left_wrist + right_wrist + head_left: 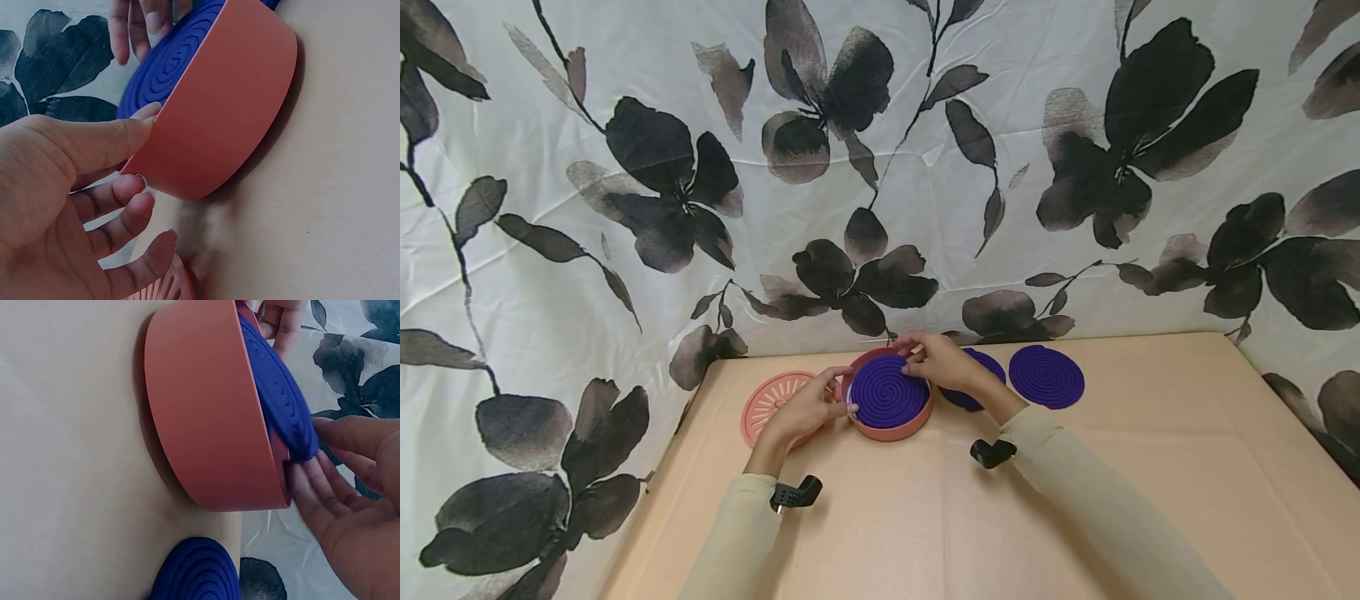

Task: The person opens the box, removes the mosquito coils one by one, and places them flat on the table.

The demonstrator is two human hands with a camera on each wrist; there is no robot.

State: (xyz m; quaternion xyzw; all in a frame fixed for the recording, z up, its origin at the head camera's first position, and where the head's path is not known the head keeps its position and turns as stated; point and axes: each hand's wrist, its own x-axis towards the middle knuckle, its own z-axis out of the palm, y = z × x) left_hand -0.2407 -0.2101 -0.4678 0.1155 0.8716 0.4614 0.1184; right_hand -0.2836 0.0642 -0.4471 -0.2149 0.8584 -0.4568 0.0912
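A blue spiral disc that looks like a mosquito coil point(886, 396) sits at the mouth of a round coral-red container point(891, 434). In the right wrist view the coil point(281, 394) tilts, one edge raised above the rim. My right hand point(942, 362) pinches that raised edge between thumb and fingers. On the other side, my left hand point(801, 410) grips the container's rim, thumb against the outer wall point(206, 106) and a fingertip showing just inside. How much of the coil's underside rests in the container is hidden.
A coral slotted lid point(766, 402) lies left of the container, partly behind my left hand. To the right lie two more blue coils, one point(958, 399) partly under my right wrist and another point(1047, 377) beyond it. Floral cloth point(925, 192) hangs behind the table's point(925, 517) back edge.
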